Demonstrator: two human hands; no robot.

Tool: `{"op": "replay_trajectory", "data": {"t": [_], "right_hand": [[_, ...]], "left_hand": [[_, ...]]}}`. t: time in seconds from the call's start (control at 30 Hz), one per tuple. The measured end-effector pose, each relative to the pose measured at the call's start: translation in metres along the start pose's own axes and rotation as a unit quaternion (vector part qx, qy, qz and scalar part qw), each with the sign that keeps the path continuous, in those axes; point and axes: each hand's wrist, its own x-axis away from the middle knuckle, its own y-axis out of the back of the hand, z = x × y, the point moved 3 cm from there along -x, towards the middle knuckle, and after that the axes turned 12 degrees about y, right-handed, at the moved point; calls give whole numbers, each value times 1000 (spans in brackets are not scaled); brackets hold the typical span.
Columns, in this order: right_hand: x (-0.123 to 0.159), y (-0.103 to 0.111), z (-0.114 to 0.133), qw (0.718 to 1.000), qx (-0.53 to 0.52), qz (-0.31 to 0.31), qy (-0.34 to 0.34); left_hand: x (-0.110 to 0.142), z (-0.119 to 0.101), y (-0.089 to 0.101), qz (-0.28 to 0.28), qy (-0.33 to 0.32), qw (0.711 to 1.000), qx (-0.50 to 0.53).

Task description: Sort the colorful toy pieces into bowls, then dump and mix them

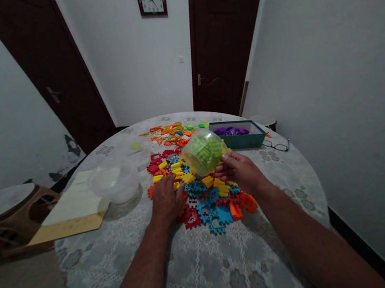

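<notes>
My right hand (238, 170) grips the rim of a clear plastic tub (196, 165), which is tilted on its side above the pile. Small light-green pieces (208, 150) fill much of the tub. My left hand (166, 197) rests on the left part of the pile, thumb apart from the fingers, touching yellow toy pieces (175, 168); its fingertips are partly hidden. Around both hands lie blue interlocking toy plates (212, 211), red toothed plates (191, 217) and orange pieces (235, 210).
At the right stands a green box (246, 141) holding purple pieces (232, 131), with eyeglasses (276, 145) beside it. Clear empty tubs (116, 180) stand left, next to a paper-covered board (73, 201). More small orange and yellow pieces (166, 131) spread across the back of the round table (199, 279).
</notes>
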Motion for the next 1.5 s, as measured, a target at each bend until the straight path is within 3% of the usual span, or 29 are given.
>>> {"op": "replay_trajectory", "data": {"t": [0.17, 0.33, 0.53, 0.7, 0.83, 0.9, 1.0, 1.13, 1.23, 1.3, 1.37, 1.5], "right_hand": [[-22, -15, -24, 972, -193, 5, -131], [-31, -11, -19, 957, -249, 24, -148], [-35, 6, 2, 978, -190, 55, -70], [-28, 37, 5, 994, -99, -48, 14], [-11, 67, 12, 981, 69, -130, 130], [2, 83, 18, 952, 202, -149, 173], [22, 112, 26, 876, 417, -156, 183], [42, 162, 33, 720, 656, -195, 110], [47, 199, 30, 615, 758, -217, 23], [47, 216, 26, 587, 782, -209, -15], [48, 225, 22, 586, 787, -189, -31], [58, 210, 22, 586, 784, -202, -16]], "left_hand": [[3, 0, -6, 1, 13, 1000, 11], [5, 0, -11, 7, 25, 1000, 15], [6, -7, -7, 13, 15, 999, 32], [4, -13, -4, 34, 1, 999, 26], [3, -14, -6, 44, -6, 999, 9], [2, -14, -7, 41, -15, 999, 4], [0, -11, -10, 35, -31, 999, 3], [0, -9, -14, 29, -44, 999, 1], [0, -9, -15, 28, -48, 998, -7], [0, -9, -14, 30, -45, 998, -12], [-1, -10, -13, 35, -42, 998, -14], [0, -12, -10, 50, -38, 998, -25]]}}
